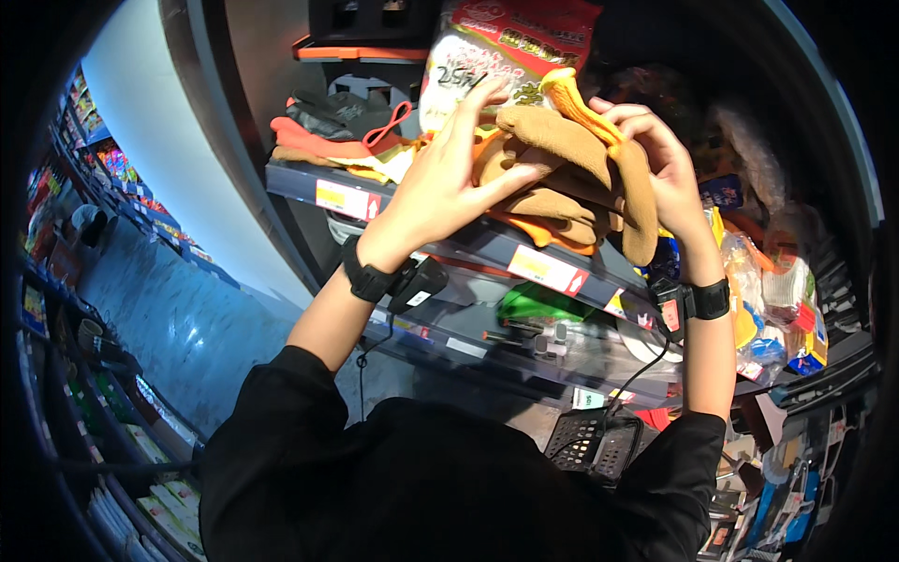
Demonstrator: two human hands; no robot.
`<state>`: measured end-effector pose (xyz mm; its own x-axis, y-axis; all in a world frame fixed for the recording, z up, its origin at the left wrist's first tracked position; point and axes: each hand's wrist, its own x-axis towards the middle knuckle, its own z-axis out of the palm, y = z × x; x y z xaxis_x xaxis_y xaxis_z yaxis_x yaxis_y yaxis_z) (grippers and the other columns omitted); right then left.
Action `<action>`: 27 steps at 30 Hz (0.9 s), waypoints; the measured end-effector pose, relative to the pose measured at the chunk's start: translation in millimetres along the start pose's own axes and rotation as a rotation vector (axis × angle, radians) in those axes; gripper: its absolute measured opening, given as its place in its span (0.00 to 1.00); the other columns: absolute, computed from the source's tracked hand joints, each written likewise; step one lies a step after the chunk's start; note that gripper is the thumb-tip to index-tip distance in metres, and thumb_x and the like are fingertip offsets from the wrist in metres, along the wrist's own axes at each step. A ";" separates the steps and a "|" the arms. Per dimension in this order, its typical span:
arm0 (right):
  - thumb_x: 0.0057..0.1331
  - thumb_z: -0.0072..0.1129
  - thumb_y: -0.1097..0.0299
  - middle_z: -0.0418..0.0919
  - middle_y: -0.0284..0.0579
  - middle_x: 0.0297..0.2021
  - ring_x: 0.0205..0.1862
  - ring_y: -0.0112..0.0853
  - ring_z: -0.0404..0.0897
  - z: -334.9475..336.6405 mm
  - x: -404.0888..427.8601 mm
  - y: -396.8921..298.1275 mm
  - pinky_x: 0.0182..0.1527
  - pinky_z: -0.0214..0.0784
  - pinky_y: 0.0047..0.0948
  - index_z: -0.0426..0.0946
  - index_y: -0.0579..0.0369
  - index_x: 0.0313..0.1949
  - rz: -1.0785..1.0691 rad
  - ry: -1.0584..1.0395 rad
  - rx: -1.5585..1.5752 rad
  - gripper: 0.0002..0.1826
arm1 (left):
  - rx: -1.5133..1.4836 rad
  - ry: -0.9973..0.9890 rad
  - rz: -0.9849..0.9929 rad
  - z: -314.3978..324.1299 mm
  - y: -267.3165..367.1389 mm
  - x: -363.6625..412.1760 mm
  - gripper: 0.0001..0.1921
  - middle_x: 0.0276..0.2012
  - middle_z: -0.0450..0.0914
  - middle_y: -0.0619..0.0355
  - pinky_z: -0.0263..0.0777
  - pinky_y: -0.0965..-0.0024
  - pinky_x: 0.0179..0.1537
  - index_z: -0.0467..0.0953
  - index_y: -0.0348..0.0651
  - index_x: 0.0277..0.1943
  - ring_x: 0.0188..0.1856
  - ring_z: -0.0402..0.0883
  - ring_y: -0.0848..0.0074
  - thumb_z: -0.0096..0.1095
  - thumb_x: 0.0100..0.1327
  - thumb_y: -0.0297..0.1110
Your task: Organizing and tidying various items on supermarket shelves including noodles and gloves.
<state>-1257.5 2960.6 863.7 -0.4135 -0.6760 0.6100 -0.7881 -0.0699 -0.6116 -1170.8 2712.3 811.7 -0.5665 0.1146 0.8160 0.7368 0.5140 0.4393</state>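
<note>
A pile of brown-coated work gloves (555,161) with orange and yellow knit cuffs lies at the front of a dark metal shelf (449,246). My left hand (442,183) is at the pile's left side, its thumb resting on the brown coating and its index finger stretched up past it; its other fingers are mostly hidden. At the right side, my right hand (660,154) curls its fingers around the outermost glove near its yellow cuff (576,105); its thumb is out of sight. Both wrists wear black straps with small devices.
Behind the pile stands a red and white plastic bag (506,49) bearing writing. Red and black gloves (330,126) lie to the left. Price labels line the shelf edge, with packaged goods (779,302) at the right. A black perforated basket (590,442) sits below. A pale pillar (175,140) rises left.
</note>
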 end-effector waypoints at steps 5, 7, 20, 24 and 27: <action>0.60 0.68 0.70 0.75 0.49 0.55 0.55 0.36 0.76 -6.1 -1.2 -25.4 0.57 0.68 0.29 0.73 0.60 0.56 -0.362 0.125 -0.792 0.25 | 0.073 0.039 0.097 5.2 3.7 9.8 0.24 0.51 0.79 0.55 0.79 0.73 0.42 0.73 0.42 0.58 0.47 0.81 0.74 0.72 0.60 0.31; 0.59 0.70 0.68 0.75 0.46 0.54 0.53 0.34 0.77 19.1 -6.3 -53.0 0.55 0.69 0.29 0.75 0.60 0.54 -0.081 0.264 -0.653 0.24 | 0.088 0.059 0.093 2.6 9.7 12.0 0.23 0.50 0.79 0.53 0.78 0.72 0.44 0.73 0.41 0.57 0.47 0.81 0.72 0.72 0.59 0.30; 0.73 0.43 0.64 0.68 0.58 0.63 0.64 0.46 0.70 -28.5 -2.4 -40.2 0.71 0.57 0.49 0.65 0.67 0.63 0.180 -0.084 1.249 0.24 | -0.157 0.053 0.274 -7.3 24.9 25.8 0.16 0.64 0.66 0.45 0.55 0.54 0.70 0.80 0.51 0.57 0.74 0.57 0.56 0.59 0.70 0.40; 0.75 0.48 0.48 0.83 0.47 0.45 0.43 0.34 0.85 1.4 6.7 -39.5 0.49 0.79 0.34 0.74 0.59 0.57 0.554 0.249 1.044 0.26 | -0.292 0.120 0.168 -9.9 22.8 23.8 0.19 0.44 0.76 0.52 0.78 0.76 0.45 0.75 0.40 0.63 0.40 0.82 0.77 0.56 0.70 0.25; 0.74 0.51 0.48 0.82 0.49 0.48 0.47 0.36 0.84 6.5 2.0 -72.0 0.51 0.78 0.33 0.74 0.61 0.57 0.570 0.151 0.998 0.27 | -0.433 0.187 0.085 -24.0 31.1 26.9 0.18 0.47 0.77 0.54 0.79 0.76 0.48 0.74 0.37 0.63 0.45 0.83 0.77 0.52 0.72 0.24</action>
<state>-1198.7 2959.5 905.7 -0.6964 -0.7057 0.1304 0.2126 -0.3765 -0.9017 -1154.3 2711.0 856.4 -0.4506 -0.0339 0.8921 0.8863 0.1030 0.4515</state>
